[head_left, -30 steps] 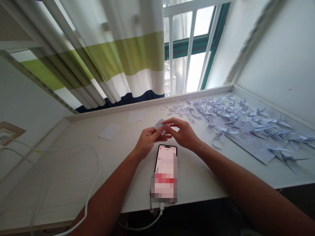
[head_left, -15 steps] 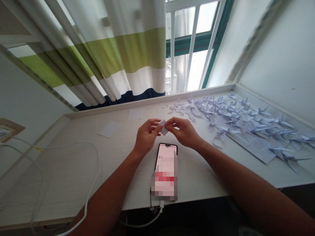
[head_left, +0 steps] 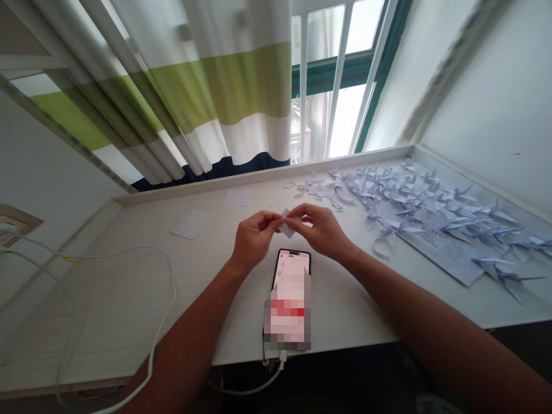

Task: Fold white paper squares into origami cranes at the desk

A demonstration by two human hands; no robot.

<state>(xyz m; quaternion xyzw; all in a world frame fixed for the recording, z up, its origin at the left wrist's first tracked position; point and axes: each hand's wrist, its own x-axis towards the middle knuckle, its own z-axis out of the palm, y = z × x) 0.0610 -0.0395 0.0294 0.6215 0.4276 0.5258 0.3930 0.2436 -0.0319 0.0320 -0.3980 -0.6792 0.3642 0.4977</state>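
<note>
A small folded white paper (head_left: pixel 287 228) is pinched between my two hands, a little above the desk and just beyond the phone. My left hand (head_left: pixel 257 237) grips its left edge with thumb and fingertips. On the opposite side, my right hand (head_left: pixel 319 230) holds the right edge the same way, its thumb lying across the front. Fingertips cover the upper corners of the paper. Directly below the hands lies a phone (head_left: pixel 290 287) with its screen lit and partly blurred out.
Many folded paper cranes (head_left: pixel 401 195) crowd the right of the desk (head_left: pixel 129 287), some on a printed sheet (head_left: pixel 448 256). Two flat paper pieces (head_left: pixel 190 224) lie at the left. A white cable (head_left: pixel 168 299) loops beside my left forearm; a curtain (head_left: pixel 207 86) hangs behind.
My left hand's fingers have closed in more on the paper, and my right thumb has shifted over its front. The view has tilted very slightly; the phone stays in place.
</note>
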